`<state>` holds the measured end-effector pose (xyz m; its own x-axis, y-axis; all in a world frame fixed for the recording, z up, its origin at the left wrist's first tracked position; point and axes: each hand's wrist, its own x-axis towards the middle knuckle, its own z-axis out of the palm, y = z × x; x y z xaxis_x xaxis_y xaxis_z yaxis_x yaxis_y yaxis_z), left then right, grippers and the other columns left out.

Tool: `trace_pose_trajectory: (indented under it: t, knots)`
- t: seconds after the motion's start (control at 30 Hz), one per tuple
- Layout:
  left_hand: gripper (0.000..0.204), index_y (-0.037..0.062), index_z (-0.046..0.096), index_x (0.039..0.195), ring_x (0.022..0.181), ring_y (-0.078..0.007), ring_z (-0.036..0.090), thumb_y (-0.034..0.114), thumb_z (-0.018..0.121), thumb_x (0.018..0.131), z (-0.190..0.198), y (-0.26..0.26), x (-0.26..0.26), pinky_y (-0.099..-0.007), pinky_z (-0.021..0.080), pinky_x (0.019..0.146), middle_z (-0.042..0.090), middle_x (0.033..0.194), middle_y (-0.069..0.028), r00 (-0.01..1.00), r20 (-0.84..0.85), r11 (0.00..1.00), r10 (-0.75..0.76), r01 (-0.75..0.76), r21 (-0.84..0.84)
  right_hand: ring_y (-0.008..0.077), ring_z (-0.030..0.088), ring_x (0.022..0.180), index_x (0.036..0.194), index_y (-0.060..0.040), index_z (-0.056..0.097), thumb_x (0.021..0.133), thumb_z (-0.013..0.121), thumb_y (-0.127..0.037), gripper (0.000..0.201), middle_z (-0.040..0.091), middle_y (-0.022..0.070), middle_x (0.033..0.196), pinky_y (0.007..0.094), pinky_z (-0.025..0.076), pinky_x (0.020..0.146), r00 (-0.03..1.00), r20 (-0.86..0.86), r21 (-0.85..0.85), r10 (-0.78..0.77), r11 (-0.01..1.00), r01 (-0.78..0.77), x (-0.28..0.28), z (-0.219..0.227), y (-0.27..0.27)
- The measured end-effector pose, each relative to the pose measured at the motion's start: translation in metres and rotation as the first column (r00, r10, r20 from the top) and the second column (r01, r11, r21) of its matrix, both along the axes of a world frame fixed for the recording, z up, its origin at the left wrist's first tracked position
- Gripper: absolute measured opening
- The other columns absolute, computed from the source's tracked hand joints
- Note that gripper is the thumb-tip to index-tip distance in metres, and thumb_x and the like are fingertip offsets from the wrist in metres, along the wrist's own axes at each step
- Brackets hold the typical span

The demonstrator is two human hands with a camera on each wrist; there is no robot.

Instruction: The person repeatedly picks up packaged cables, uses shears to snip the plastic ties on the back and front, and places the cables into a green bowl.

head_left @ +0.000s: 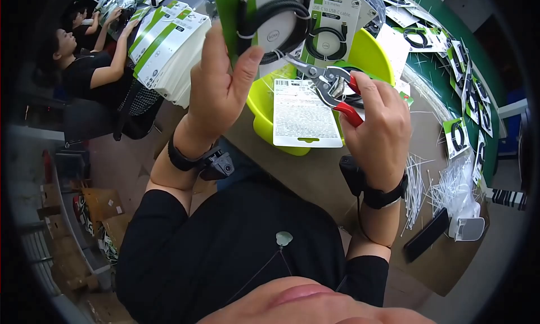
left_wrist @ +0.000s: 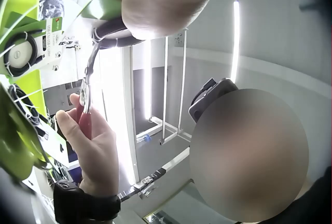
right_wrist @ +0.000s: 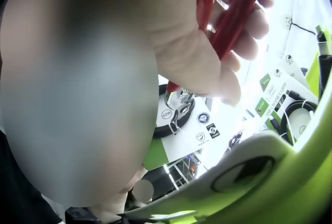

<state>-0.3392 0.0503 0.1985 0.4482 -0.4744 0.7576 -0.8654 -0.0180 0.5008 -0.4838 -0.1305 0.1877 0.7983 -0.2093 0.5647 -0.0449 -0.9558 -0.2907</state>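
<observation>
Hands, left (head_left: 216,93) pinched on carded cable (head_left: 279,6), right (head_left: 382,130) round red-handled cutters (head_left: 324,88), black phone (head_left: 426,235) only in head view.

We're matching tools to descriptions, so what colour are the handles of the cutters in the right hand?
Red handles; the head view shows them best.

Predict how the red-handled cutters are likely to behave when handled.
The cutters look stiff and probably heavy for their size, being largely metal. Their coiled spring will likely push the red handles apart if the right hand relaxes.
</observation>
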Motion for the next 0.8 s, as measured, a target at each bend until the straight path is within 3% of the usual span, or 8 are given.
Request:
trace_pose_trajectory:
  t: [0.17, 0.23, 0.3, 0.37, 0.47, 0.53, 0.63, 0.8]
  knots:
    - [0.032, -0.0034, 0.044, 0.119, 0.083, -0.0134, 0.059, 0.014, 0.053, 0.094, 0.006, 0.004, -0.012, -0.0253, 0.048, 0.073, 0.063, 0.094, -0.0104, 0.987, 0.126, 0.99, 0.097, -0.108, 0.085, 0.0262, 0.058, 0.082, 0.106, -0.0062, 0.06, 0.064, 0.074, -0.011, 0.045, 0.06, 0.0096, 0.088, 0.0365, 0.045, 0.073, 1.0, 0.025, -0.086, -0.017, 0.996, 0.019, -0.004, 0.004, 0.007]
    - [0.032, -0.0035, 0.044, 0.119, 0.083, -0.0133, 0.059, 0.015, 0.053, 0.094, 0.006, 0.004, -0.013, -0.0254, 0.048, 0.074, 0.063, 0.094, -0.0099, 0.985, 0.137, 0.986, 0.109, -0.124, 0.108, 0.0276, 0.06, 0.08, 0.108, -0.0051, 0.06, 0.065, 0.073, -0.009, 0.044, 0.061, 0.011, 0.087, 0.0359, 0.047, 0.071, 0.996, -0.093, -0.003, -0.007, 1.0, 0.007, -0.008, 0.005, 0.008]
    - [0.031, -0.0027, 0.045, 0.118, 0.087, -0.012, 0.058, 0.016, 0.053, 0.095, 0.002, 0.006, -0.005, -0.0252, 0.047, 0.078, 0.062, 0.098, -0.0082, 0.991, -0.135, 1.0, 0.008, -0.007, 0.013, 0.0282, 0.061, 0.079, 0.109, -0.0045, 0.06, 0.066, 0.072, -0.008, 0.044, 0.062, 0.0118, 0.087, 0.0356, 0.049, 0.071, 0.989, -0.145, 0.039, 0.002, 0.999, 0.004, -0.009, 0.004, 0.008]
    - [0.03, -0.0022, 0.046, 0.118, 0.089, -0.0113, 0.057, 0.016, 0.052, 0.095, 0.001, 0.007, -0.003, -0.0251, 0.046, 0.079, 0.061, 0.1, -0.0073, 0.965, -0.257, 0.998, -0.052, 0.04, -0.051, 0.027, 0.063, 0.079, 0.107, -0.0036, 0.06, 0.067, 0.072, -0.007, 0.042, 0.063, 0.0127, 0.087, 0.0332, 0.05, 0.071, 0.996, 0.067, 0.241, 0.067, 0.967, -0.082, -0.004, -0.001, 0.004]
    - [0.028, -0.0009, 0.045, 0.117, 0.096, -0.0091, 0.053, 0.017, 0.05, 0.096, 0.002, -0.002, -0.01, -0.0239, 0.043, 0.085, 0.057, 0.107, -0.005, 0.739, -0.572, 0.922, -0.355, 0.179, -0.342, 0.0258, 0.064, 0.079, 0.106, -0.0027, 0.06, 0.068, 0.072, -0.005, 0.04, 0.064, 0.0136, 0.087, 0.0315, 0.051, 0.072, 0.966, 0.237, 0.377, 0.103, 0.907, -0.189, 0.001, -0.001, 0.006]
    - [0.028, -0.0007, 0.045, 0.118, 0.098, -0.009, 0.052, 0.017, 0.049, 0.097, -0.001, -0.003, -0.018, -0.0238, 0.042, 0.087, 0.057, 0.108, -0.0051, 0.719, -0.584, 0.919, -0.376, 0.207, -0.336, 0.0245, 0.065, 0.081, 0.105, -0.0016, 0.06, 0.069, 0.071, -0.003, 0.038, 0.065, 0.0143, 0.089, 0.0304, 0.051, 0.074, 0.933, 0.34, 0.476, 0.117, 0.834, -0.278, 0.002, -0.001, 0.012]
    - [0.028, -0.0002, 0.044, 0.119, 0.101, -0.0089, 0.051, 0.017, 0.047, 0.097, -0.01, -0.009, -0.032, -0.0238, 0.041, 0.089, 0.055, 0.112, -0.0053, 0.67, -0.616, 0.909, -0.414, 0.267, -0.32, 0.0222, 0.065, 0.078, 0.105, -0.0008, 0.06, 0.07, 0.069, -0.003, 0.036, 0.065, 0.0139, 0.088, 0.0295, 0.051, 0.073, 0.921, 0.358, 0.421, 0.15, 0.855, -0.303, 0.002, -0.001, 0.025]
    - [0.031, -0.0002, 0.042, 0.121, 0.101, -0.0091, 0.051, 0.019, 0.047, 0.098, -0.018, -0.018, -0.047, -0.0242, 0.042, 0.089, 0.055, 0.112, -0.0055, 0.703, -0.582, 0.912, -0.409, 0.287, -0.294, 0.0172, 0.064, 0.074, 0.104, -0.0004, 0.06, 0.072, 0.068, -0.005, 0.033, 0.066, 0.0121, 0.087, 0.0278, 0.051, 0.071, 0.918, 0.38, 0.419, 0.115, 0.863, -0.282, 0.001, -0.008, 0.025]
